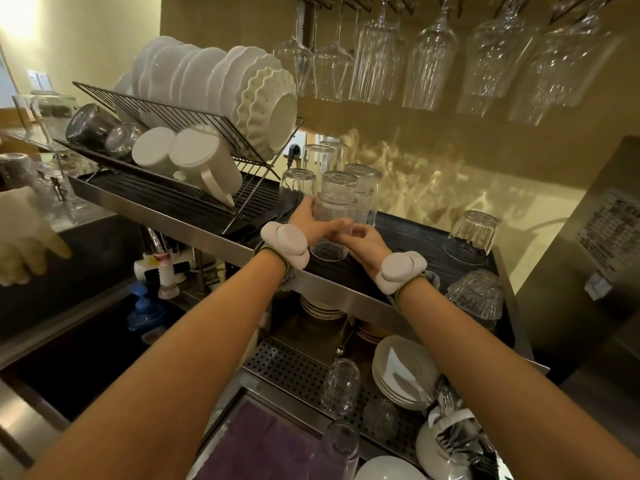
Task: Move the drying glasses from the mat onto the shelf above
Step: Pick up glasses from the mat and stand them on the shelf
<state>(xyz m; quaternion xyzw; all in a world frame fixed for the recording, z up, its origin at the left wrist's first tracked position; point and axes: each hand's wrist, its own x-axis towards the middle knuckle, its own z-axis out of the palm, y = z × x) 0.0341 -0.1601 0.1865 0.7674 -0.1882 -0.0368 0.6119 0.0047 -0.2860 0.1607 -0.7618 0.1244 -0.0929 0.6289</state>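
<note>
**Both hands on a patterned glass at the shelf**

Below the forearms, two glasses (341, 384) stand on the perforated mat (287, 367). Up on the shelf (346, 289), left hand (310, 221) and right hand (367, 242) curl around an upturned patterned glass (334, 228). Beyond the fingers stand more upturned glasses (363, 183).

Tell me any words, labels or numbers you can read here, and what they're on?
None can be read.
Printed label on the steel appliance at right: rows of text, too small and blurred to read.
Small notices on the far left wall: blurred, unreadable.
Glasses, plates and mugs show no print.
</note>
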